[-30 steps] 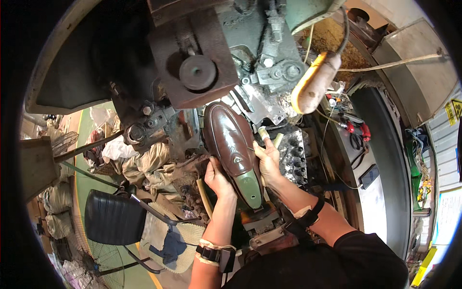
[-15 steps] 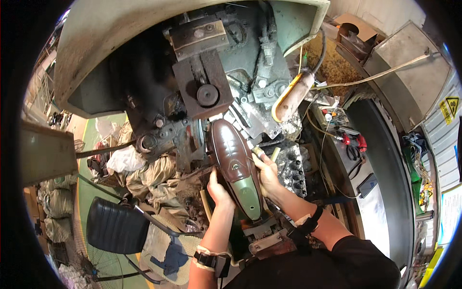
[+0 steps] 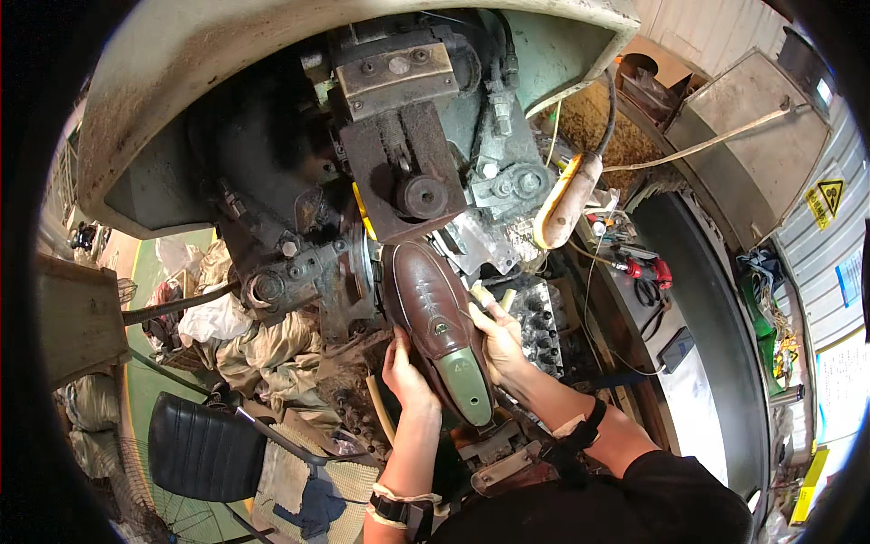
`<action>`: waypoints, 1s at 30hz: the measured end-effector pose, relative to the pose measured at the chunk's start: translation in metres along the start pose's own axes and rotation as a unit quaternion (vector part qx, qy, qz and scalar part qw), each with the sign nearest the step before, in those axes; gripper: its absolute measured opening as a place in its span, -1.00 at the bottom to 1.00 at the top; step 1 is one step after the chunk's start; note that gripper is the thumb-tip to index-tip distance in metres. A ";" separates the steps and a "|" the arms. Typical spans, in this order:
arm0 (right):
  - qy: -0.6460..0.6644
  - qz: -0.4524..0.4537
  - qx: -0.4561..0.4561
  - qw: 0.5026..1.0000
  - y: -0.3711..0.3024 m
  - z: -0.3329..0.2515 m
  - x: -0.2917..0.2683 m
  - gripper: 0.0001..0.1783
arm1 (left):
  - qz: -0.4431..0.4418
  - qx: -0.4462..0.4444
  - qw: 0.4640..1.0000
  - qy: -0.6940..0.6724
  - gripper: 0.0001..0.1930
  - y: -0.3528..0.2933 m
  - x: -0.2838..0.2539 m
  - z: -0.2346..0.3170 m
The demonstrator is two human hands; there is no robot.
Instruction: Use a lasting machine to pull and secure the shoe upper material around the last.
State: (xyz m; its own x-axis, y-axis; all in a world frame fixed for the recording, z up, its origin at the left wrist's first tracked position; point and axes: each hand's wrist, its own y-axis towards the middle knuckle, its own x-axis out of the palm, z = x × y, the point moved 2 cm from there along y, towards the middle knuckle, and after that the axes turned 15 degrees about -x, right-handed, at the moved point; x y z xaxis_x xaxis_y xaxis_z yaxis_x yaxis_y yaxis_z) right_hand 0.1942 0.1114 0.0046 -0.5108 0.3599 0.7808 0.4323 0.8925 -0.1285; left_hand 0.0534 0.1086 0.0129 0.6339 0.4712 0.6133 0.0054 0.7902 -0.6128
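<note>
A brown leather shoe upper is stretched over a green shoe last, toe pointing away from me under the machine's dark metal block. My left hand is closed against the shoe's left side, its fingers partly hidden beneath. From the right, my right hand grips the other side, with the thumb near the upper's rear edge. A pale covering wraps at least one right fingertip. The underside of the shoe is out of sight.
A lamp-like yellow and white fixture hangs to the right of the block. Behind my left arm stand a black chair and piled cloth sacks. On the right, a bench carries a phone and a red-handled tool.
My view has shifted, so the machine sits a little farther right in the picture. The shoe's toe has moved slightly down and left from the block. Both hands keep hold of the shoe.
</note>
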 end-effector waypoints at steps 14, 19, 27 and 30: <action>-0.044 0.010 0.035 0.998 -0.033 -0.035 0.020 -0.46 | 0.082 0.034 0.995 0.054 -0.62 -0.047 0.004 -0.005; -0.006 -0.013 0.024 1.000 -0.021 -0.024 0.013 -0.52 | 0.091 -0.006 0.990 0.107 -0.62 -0.037 0.006 0.007; -0.025 0.033 0.020 0.999 -0.015 -0.015 0.015 -0.55 | 0.080 -0.014 0.996 0.025 -0.70 -0.014 0.004 0.003; -0.026 0.032 0.028 0.999 -0.014 -0.013 0.012 -0.55 | 0.079 -0.023 0.997 0.006 -0.71 -0.011 0.002 0.001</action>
State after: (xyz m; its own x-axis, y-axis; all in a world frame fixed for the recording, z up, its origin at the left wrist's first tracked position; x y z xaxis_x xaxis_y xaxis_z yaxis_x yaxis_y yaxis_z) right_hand 0.1918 0.1001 0.0242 -0.5223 0.4297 0.7365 0.4245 0.8802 -0.2125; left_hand 0.0537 0.1014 0.0213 0.6390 0.5833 0.5014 -0.0598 0.6876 -0.7236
